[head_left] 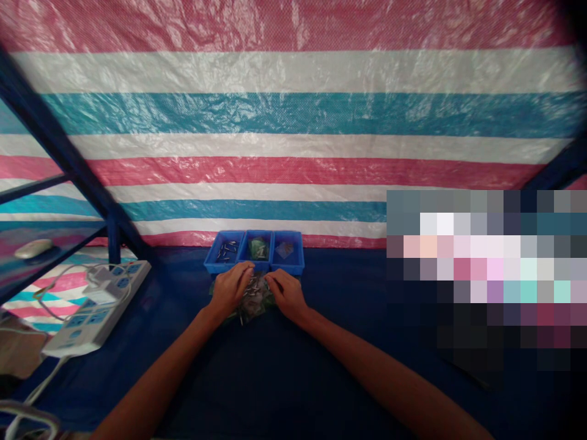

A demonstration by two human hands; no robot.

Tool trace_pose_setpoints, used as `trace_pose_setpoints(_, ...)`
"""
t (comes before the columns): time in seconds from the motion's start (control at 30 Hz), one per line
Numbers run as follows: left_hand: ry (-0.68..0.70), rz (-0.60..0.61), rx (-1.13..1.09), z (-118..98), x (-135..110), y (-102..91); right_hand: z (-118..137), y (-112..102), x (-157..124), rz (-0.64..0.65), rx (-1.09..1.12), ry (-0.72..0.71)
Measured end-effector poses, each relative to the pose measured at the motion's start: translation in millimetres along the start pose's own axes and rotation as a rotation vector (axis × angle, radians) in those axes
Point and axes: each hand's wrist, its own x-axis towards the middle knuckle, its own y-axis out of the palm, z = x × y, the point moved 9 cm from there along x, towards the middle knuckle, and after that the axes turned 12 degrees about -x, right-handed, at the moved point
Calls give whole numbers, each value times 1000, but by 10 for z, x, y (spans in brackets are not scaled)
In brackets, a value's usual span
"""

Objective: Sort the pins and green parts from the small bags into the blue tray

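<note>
My left hand [230,287] is closed, thumb and forefinger together at the front edge of the blue bins. Across from it my right hand [290,293] is closed too, its fingertips pinched. Whatever lies in either pinch is too small to make out. Between and below the hands, clear plastic bags [251,305] lie on the table with several small metal pins [252,286] on them. Just beyond stand three joined blue bins: the left bin [211,267] has loose metal pins, the middle bin [259,234] a greenish bag of parts, the right bin [288,267] a small clear bag.
The dark blue table [275,379] reaches back to a striped plastic sheet [293,116]. At left lie a white power strip [98,318] with plugged cables and, behind a blue metal frame [87,177], a pale computer mouse [34,248]. The right side is pixelated.
</note>
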Motion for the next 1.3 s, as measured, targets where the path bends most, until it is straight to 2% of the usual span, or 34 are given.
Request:
trace_pose_setpoints(0.47, 25, 37, -6, -2, 10, 35, -11, -2, -4, -15, 6, 5)
trace_pose_setpoints(0.67, 17, -13, -50, 43, 2, -8, -2, -46, -2, -35, 14, 21)
trace_pose_setpoints(0.93, 49, 29, -109, 39, -2, 34, -16, -69, -1, -68, 37, 22)
trace_pose_setpoints(1.13, 1, 129, -62, 97, -8, 144, -16, -120, -11, -118, 56, 26)
trace_pose_setpoints(1.3, -139, 149, -17, 199, -24, 162, -34, -99, -17, -102, 58, 32)
